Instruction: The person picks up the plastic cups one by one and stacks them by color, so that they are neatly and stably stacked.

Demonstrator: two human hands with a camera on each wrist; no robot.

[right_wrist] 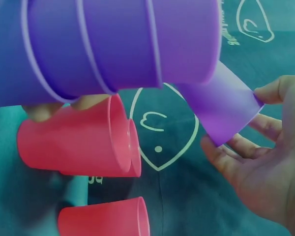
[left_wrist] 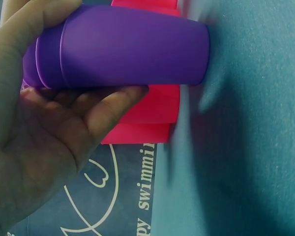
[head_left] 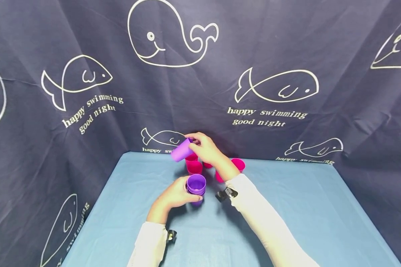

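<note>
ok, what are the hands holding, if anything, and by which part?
Left hand: stack of purple cups, gripped around the sides near the upper rims. Right hand: single purple cup, tilted, held at its rim end.

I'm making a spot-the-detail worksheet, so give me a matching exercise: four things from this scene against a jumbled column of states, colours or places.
Things:
1. Left hand
2. Right hand
3. Red cups
4. Tablecloth

Descriptions:
A. Light blue
B. Holding a tilted purple cup
C. Standing beyond the purple stack
D. Holding several nested purple cups

Pairs: 1-D, 2-B, 3-C, 4-A
</note>
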